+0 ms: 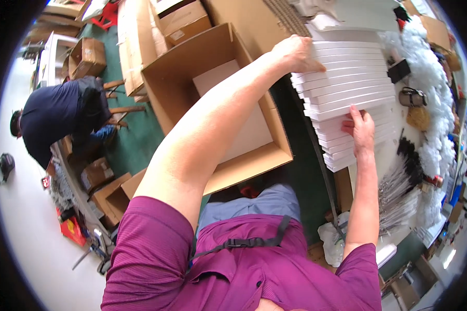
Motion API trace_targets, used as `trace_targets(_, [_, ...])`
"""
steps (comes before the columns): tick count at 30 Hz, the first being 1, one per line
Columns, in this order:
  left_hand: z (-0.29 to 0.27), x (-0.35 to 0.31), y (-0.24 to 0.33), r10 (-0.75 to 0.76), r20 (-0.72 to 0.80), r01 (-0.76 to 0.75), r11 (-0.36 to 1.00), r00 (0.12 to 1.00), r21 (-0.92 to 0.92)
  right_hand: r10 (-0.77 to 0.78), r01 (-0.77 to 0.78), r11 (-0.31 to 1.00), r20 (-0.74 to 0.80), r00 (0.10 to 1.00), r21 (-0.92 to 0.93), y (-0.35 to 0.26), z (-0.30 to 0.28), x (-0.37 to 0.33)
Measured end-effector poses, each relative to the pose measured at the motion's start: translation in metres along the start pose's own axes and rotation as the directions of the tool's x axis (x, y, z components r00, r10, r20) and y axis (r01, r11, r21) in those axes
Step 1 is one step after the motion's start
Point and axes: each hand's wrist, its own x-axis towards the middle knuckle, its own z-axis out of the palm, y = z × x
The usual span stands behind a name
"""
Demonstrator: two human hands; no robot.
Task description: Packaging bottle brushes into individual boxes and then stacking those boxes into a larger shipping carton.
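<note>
Left hand [298,54] and right hand [363,130] grasp opposite ends of a row of flat white boxes [350,80] above the table [384,158], left fingertips hard to make out, white fluffy material [431,103] heaped rightward, while the left forearm [207,124] crosses an open cardboard carton [254,166], partly hiding its white contents [254,132].

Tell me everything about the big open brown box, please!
The big open box looks like brown cardboard, with no lid over its mouth. Something flat and white lies inside. It sits in front of the person, left of the thin white pieces; the left arm crosses the view, hiding part. Its underside can't be seen.
</note>
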Motion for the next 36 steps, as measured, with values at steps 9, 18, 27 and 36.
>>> trace_targets(9, [-0.003,0.006,-0.003,0.027,0.029,-0.029,0.999,0.999,0.042,-0.130,0.124,0.990,-0.083,0.988,-0.071,0.008,0.007,-0.001])
trace_targets(18, [-0.016,0.000,0.001,0.002,0.105,-0.003,1.000,0.995,0.011,-0.124,0.124,0.992,-0.081,0.989,-0.006,0.010,0.013,-0.007])
trace_targets(27, [-0.007,0.017,0.007,0.033,0.127,-0.043,0.996,0.991,0.073,-0.031,0.021,0.996,-0.101,0.994,-0.091,0.011,0.001,0.009])
trace_targets(36, [-0.015,0.013,0.000,0.017,0.159,-0.019,1.000,0.987,0.012,-0.128,0.125,0.992,-0.133,0.983,-0.031,0.006,0.013,-0.002])
